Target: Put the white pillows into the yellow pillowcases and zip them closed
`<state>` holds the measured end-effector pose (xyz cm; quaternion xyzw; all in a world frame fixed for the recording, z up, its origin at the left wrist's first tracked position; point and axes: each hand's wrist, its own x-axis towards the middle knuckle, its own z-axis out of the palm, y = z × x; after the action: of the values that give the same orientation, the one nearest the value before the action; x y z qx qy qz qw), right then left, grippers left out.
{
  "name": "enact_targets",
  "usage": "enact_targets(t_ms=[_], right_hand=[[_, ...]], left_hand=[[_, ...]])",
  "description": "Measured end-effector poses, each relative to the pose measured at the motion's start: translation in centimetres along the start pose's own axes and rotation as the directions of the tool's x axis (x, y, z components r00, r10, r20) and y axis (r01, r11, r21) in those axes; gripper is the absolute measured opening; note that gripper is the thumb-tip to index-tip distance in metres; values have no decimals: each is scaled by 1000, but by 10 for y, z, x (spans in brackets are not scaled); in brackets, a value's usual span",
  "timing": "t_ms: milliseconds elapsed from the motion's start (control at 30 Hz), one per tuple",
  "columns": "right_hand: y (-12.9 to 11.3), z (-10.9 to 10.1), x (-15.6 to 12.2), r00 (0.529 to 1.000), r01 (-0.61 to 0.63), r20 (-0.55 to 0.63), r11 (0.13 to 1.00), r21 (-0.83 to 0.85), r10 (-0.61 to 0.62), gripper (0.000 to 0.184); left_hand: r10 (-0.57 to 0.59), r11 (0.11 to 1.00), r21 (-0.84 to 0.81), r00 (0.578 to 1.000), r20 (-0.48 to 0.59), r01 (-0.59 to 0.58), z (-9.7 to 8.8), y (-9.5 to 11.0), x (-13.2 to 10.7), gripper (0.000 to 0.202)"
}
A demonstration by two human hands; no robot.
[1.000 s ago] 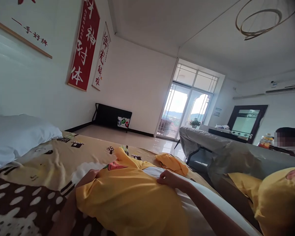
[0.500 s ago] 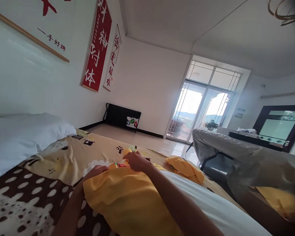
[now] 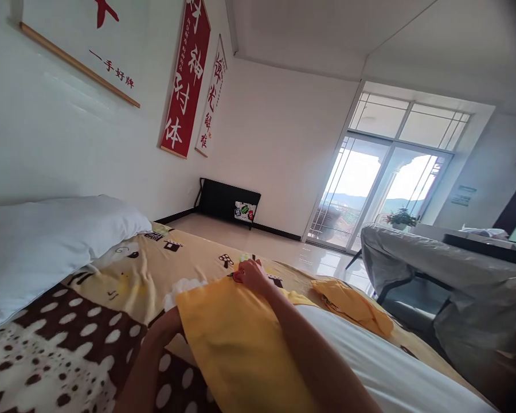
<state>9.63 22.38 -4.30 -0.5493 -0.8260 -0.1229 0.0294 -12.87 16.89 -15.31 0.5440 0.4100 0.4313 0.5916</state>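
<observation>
A yellow pillowcase [image 3: 236,338] lies over a white pillow [image 3: 391,367] on the patterned bedspread [image 3: 124,287] in front of me. My right hand [image 3: 251,274] reaches across it to its far end, fingers closed in a pinch on the cloth edge. My left forearm [image 3: 150,367] runs under the near left side of the pillowcase; the left hand itself is hidden beneath the cloth.
A large white pillow [image 3: 47,241] lies at the left by the wall. Another crumpled yellow pillowcase [image 3: 352,304] sits on the bed to the right. A grey covered sofa [image 3: 447,275] stands at the right, with a glass balcony door [image 3: 370,195] beyond.
My right hand moved from the pillow's right side to its far end and pulled the yellow cloth flatter. My left hand slipped out of sight under it. The view swung left.
</observation>
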Motion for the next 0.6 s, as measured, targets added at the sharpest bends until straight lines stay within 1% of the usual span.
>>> enact_targets(t_ms=[100, 167, 300, 400, 500, 600], right_hand=[[-4, 12, -3, 1000, 4, -3, 996, -90, -4, 18], [-6, 14, -6, 1000, 2, -21, 990, -141, -5, 19], [-4, 0, -10, 992, -52, -125, 972, -227, 24, 31], [-3, -11, -18, 989, -89, -140, 962, -257, 54, 29], [-7, -21, -37, 993, -65, -115, 962, -263, 35, 24], [-17, -33, -68, 988, -17, -150, 963, -269, -24, 26]], left_hand=[[-38, 999, 4, 996, 84, 38, 5, 3, -4, 17], [-50, 999, -8, 990, 131, 52, 9, 9, -6, 18], [-36, 995, -90, 984, 175, 53, 19, 18, -8, 14], [-21, 994, -105, 983, 182, 40, 32, 22, -6, 7], [-47, 987, -145, 980, 195, 76, 48, 26, 1, 6], [-44, 962, -257, 980, 194, 94, 62, 30, 8, 12]])
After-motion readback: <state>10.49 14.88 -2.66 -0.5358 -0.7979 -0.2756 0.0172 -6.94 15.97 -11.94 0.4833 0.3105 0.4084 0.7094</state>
